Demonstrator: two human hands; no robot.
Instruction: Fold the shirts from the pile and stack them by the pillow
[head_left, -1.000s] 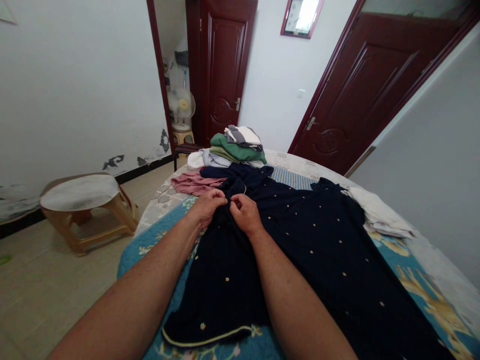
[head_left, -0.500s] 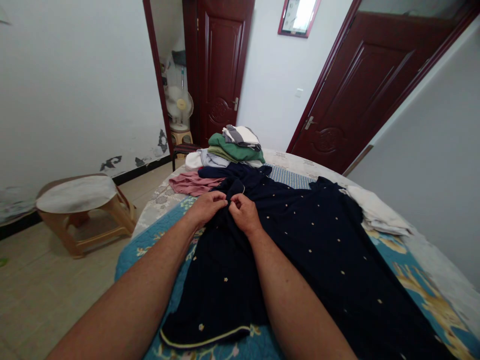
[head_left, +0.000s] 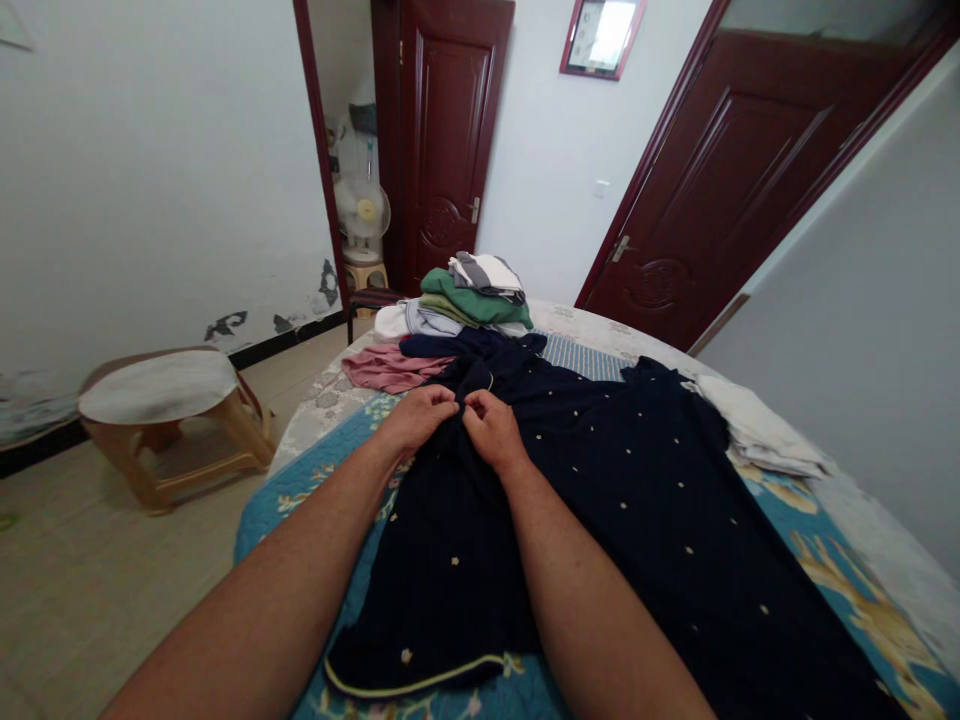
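A dark navy shirt (head_left: 622, 470) with small pale flowers and yellow piping lies spread over the blue floral cover (head_left: 300, 505). Near its piped collar (head_left: 475, 378), my left hand (head_left: 421, 417) pinches the cloth of the front edge between thumb and fingers. Close beside it, my right hand (head_left: 491, 425) pinches the same edge, its fingertips almost touching the left ones. Whatever small part lies between the fingertips is hidden. The lower front hangs flat toward me, its piped hem between my forearms.
Beyond the shirt stands a stack of folded clothes (head_left: 480, 305), with a pink garment (head_left: 394, 368) to its left. White folded cloth (head_left: 757, 425) lies at the table's right. A plastic stool (head_left: 161, 385) stands on the floor at left. A fan (head_left: 364, 210) stands near the doors.
Both hands keep their pinch at the shirt's front edge, with hardly any finger movement. The whole view has shifted slightly.
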